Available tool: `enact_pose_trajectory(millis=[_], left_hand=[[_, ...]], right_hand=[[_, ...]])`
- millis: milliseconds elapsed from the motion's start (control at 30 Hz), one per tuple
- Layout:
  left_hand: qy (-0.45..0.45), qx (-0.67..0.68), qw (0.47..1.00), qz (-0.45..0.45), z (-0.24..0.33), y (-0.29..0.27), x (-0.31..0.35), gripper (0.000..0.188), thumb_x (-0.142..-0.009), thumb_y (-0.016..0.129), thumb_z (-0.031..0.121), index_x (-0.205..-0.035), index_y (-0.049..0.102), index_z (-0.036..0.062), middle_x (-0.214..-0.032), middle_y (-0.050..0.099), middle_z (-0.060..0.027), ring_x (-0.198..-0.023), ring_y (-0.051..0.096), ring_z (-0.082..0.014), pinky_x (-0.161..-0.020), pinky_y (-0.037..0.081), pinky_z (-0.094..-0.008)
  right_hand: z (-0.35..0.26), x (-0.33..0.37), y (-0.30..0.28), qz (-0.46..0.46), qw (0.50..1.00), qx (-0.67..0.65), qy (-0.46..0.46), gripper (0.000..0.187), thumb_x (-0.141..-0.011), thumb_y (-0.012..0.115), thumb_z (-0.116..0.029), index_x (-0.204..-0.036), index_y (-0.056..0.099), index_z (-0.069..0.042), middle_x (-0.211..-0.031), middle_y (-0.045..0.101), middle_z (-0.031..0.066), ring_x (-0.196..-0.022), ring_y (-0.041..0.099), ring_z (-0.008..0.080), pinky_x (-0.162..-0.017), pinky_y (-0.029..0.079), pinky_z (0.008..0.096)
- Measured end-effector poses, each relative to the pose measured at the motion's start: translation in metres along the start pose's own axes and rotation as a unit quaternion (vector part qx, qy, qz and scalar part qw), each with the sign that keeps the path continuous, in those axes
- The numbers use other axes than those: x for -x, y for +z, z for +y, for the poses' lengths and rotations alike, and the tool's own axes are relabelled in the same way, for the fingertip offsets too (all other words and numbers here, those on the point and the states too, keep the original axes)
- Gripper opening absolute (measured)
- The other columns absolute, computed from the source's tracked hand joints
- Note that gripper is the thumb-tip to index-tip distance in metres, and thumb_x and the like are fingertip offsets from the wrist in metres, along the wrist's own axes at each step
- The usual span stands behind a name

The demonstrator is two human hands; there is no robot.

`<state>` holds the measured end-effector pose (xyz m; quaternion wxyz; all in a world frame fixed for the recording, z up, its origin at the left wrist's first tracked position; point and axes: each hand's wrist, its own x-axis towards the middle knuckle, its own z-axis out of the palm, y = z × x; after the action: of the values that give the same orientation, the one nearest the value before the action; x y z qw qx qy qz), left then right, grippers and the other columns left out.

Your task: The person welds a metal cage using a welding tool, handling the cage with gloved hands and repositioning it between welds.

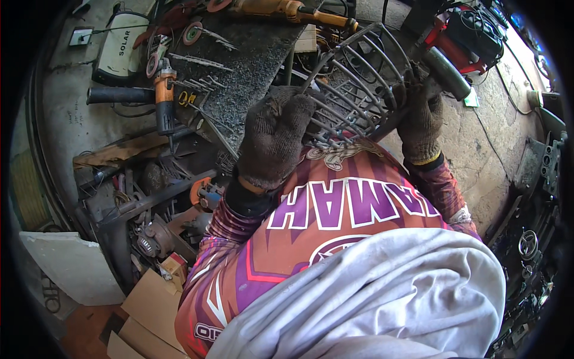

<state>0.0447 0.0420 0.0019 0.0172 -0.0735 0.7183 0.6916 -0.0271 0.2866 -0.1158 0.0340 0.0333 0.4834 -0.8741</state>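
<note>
The gloved left hand (274, 139) grips the left edge of a cage (357, 100) of bent metal bars; the gloved right hand (420, 115) grips its right side, just beside a thick pipe (447, 73). Far left, a bench (257, 36) strewn with grit (239, 93) carries loose rods (200, 62), with an orange grinder (164, 91) at its left edge and another orange tool (278, 8) farther off. Near left, cardboard (152, 305) lies beside a white panel (72, 269)
</note>
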Motion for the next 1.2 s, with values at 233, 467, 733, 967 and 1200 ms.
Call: enact_pose_trajectory(millis=[233, 467, 733, 967, 1200], left_hand=[[0.047, 0.010, 0.998, -0.041, 0.005, 0.002, -0.010, 0.026, -0.102, 0.056, 0.021, -0.116, 0.062, -0.0010, -0.091, 0.067, -0.0063, -0.081, 0.062, -0.0087, -0.070, 0.051, -0.0265], [0.081, -0.047, 0.995, 0.045, -0.050, -0.004, -0.006, 0.030, -0.102, 0.054, 0.029, -0.110, 0.061, 0.0005, -0.089, 0.067, -0.0056, -0.078, 0.064, -0.0113, -0.070, 0.052, -0.0255], [0.109, -0.016, 0.988, 0.108, -0.030, -0.001, -0.015, 0.029, -0.102, 0.056, 0.031, -0.099, 0.063, 0.0028, -0.079, 0.067, -0.0045, -0.063, 0.062, -0.0083, -0.056, 0.045, -0.0216], [0.113, -0.118, 0.980, 0.115, 0.016, -0.041, -0.015, 0.022, -0.099, 0.063, 0.024, -0.092, 0.065, 0.0031, -0.069, 0.062, -0.0017, -0.061, 0.058, -0.0072, -0.056, 0.045, -0.0255], [0.187, -0.284, 0.939, 0.052, 0.058, -0.071, -0.031, 0.026, -0.096, 0.065, 0.028, -0.094, 0.068, 0.0028, -0.064, 0.057, 0.0012, -0.061, 0.053, -0.0075, -0.056, 0.042, -0.0266]], right_hand=[[-0.002, -0.004, 0.003, 0.011, 1.000, -0.026, 0.003, 0.046, -0.102, 0.052, -0.030, -0.144, 0.041, -0.016, -0.142, 0.050, 0.0095, -0.124, 0.052, 0.0271, -0.097, 0.048, 0.0531], [0.002, -0.014, 0.009, 0.006, 0.999, -0.047, 0.003, 0.046, -0.101, 0.055, -0.028, -0.144, 0.041, -0.017, -0.143, 0.050, 0.0097, -0.124, 0.052, 0.0266, -0.097, 0.049, 0.0523], [0.008, -0.028, -0.005, -0.061, 0.998, 0.022, 0.011, 0.045, -0.101, 0.055, -0.033, -0.138, 0.047, -0.007, -0.127, 0.060, 0.0098, -0.109, 0.062, 0.0226, -0.091, 0.052, 0.0376], [-0.028, -0.031, 0.020, -0.098, 0.983, 0.155, -0.029, 0.041, -0.101, 0.057, -0.033, -0.124, 0.055, 0.001, -0.096, 0.068, 0.0109, -0.084, 0.067, 0.0183, -0.073, 0.055, 0.0330], [-0.009, -0.029, 0.018, -0.088, 0.981, 0.135, 0.108, 0.030, -0.100, 0.060, -0.031, -0.112, 0.055, -0.004, -0.081, 0.059, 0.0045, -0.067, 0.060, 0.0147, -0.060, 0.052, 0.0317]])
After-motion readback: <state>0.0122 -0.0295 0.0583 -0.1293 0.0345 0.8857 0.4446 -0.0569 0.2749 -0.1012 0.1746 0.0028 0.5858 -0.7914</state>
